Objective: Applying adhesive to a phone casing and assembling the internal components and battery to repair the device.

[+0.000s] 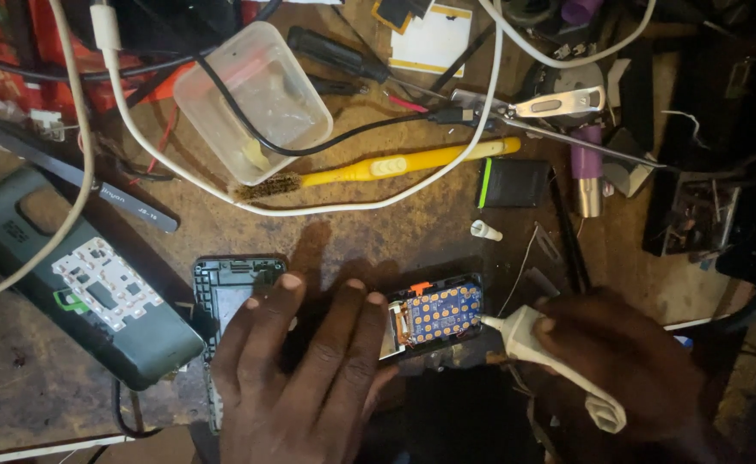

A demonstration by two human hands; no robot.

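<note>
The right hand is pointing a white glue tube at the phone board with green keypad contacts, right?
Not quite. The head view shows the right hand pointing the white glue tube at a phone board with orange keypad contacts, not green.

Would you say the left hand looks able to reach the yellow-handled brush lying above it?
Probably yes: the left hand lies flat below the yellow-handled brush, with only bare wooden bench and a white cable between.

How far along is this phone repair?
Done: the phone is open, its board bare, its back shell lying apart. In hand: the left hand steadies the board while the right hand points a white tube at its edge. Left: shell still off.
</note>
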